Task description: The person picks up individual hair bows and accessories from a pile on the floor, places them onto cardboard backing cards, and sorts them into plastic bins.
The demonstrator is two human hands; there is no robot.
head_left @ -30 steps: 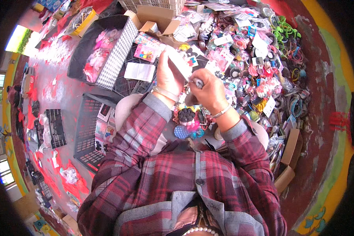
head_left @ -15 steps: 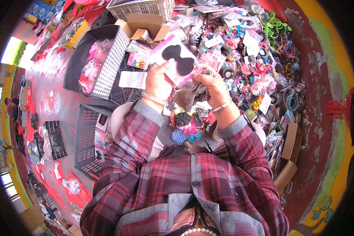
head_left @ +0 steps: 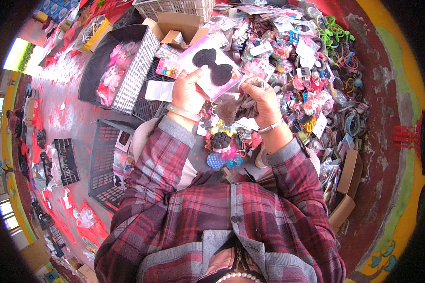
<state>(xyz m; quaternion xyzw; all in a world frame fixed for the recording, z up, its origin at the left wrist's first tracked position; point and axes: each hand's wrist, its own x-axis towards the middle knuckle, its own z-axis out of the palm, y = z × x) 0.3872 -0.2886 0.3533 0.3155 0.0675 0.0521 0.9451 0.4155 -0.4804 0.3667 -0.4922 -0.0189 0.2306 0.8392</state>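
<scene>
My left hand [head_left: 188,94] is closed on the left edge of a white and pink card [head_left: 209,84], thumb on top. Two joined black fuzzy pads [head_left: 221,73], shaped like a bow, sit on the card's face. At the card's lower right corner, my right hand [head_left: 264,103] pinches a crumpled grey-brown cloth [head_left: 232,111] that hangs below the card. Whether the right fingers also touch the card I cannot tell. Beneath both hands lies a cluster of hair ties with a black braided ball [head_left: 220,140] and a blue ball [head_left: 216,161].
A large heap of hair accessories [head_left: 311,94] spreads ahead and to the right. On the left stand a black bin [head_left: 148,63] with a checked side, holding pink pieces, and a grey crate [head_left: 99,162]. Open cardboard boxes [head_left: 182,23] lie ahead, with another [head_left: 347,188] at the right.
The card has tilted slightly and shifted a little down and to the right. My right hand has moved slightly right and down with the cloth. My left hand keeps its hold.
</scene>
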